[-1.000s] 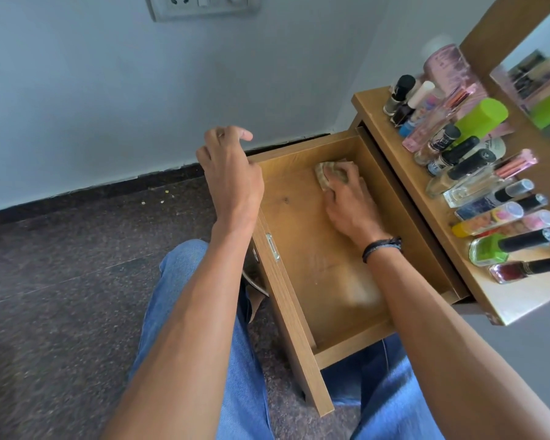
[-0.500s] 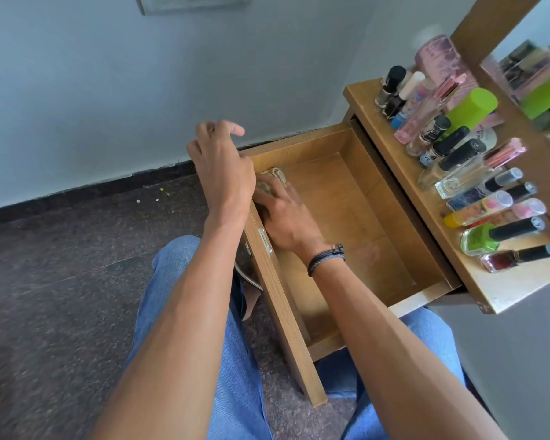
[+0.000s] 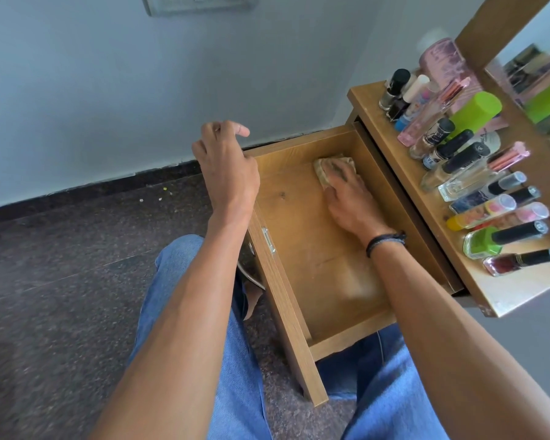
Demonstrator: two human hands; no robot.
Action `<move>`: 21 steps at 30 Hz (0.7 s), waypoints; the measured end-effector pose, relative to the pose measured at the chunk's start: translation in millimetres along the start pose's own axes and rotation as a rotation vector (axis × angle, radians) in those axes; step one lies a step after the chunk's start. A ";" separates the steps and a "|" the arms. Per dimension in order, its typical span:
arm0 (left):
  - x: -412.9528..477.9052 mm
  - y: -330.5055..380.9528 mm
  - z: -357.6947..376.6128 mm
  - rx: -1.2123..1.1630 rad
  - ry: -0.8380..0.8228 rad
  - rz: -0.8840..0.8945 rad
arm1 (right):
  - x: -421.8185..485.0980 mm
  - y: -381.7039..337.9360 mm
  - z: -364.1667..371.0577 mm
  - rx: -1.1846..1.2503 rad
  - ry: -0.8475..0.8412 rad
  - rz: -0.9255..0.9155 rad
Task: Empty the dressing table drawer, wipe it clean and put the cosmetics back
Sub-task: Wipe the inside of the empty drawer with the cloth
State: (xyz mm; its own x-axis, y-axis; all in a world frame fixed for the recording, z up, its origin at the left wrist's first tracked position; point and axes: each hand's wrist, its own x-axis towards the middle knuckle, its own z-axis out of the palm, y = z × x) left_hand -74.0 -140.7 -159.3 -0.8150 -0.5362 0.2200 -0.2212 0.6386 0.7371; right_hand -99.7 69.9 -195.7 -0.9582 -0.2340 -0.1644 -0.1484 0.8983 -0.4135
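While the right hand (image 3: 346,201) presses a cloth (image 3: 322,173) flat-fingered, the left hand (image 3: 227,168) rests on the drawer (image 3: 302,252) front. Its fingers (image 3: 240,130) curl loosely, empty.

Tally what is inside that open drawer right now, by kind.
Cloth: 1
Hand, the right hand pressing on the cloth: 1
Cosmetics: 0, those in view stand on the tabletop
Total: 2

drawer (image 3: 315,249): open from above, near half of its floor bare | drawer's far end: right hand (image 3: 346,198) flat on cloth (image 3: 323,168) blocks it | drawer's far-left corner: left hand (image 3: 226,166) sits over the rim | drawer's right edge: table top (image 3: 391,144) overhangs, bottles (image 3: 458,160) packed tight on it
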 end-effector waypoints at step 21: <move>0.1 -0.4 -1.7 0.002 -0.004 -0.008 | -27.8 -70.4 40.8 0.038 -0.135 -0.324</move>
State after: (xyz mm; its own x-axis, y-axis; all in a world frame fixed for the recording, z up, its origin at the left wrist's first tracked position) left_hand -73.1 -142.0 -158.5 -0.8154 -0.5390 0.2111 -0.2292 0.6355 0.7373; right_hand -52.7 -2.0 -198.6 -0.8217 -0.5536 -0.1353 -0.4275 0.7558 -0.4960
